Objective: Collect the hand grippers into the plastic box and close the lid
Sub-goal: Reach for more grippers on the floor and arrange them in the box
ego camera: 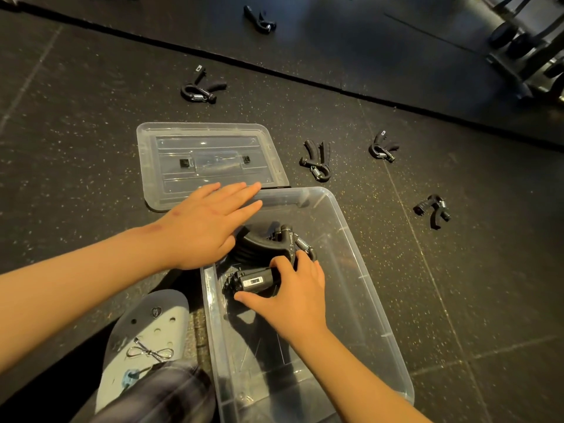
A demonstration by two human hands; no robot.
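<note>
Gripping one gripper with the right hand, fingers curled round a handle, low in the box near its far left corner. Holding nothing with the left hand — flat, fingers straight, over the box's far left rim and the near edge of the lid.

Early going, by the look: only this in the box, one gripper or two, hard to tell. Left to fetch from the floor, five more — a gripper beyond the lid, a gripper farther off, a gripper and a gripper right of the lid, a gripper off the box's right side. Then lid on.
</note>
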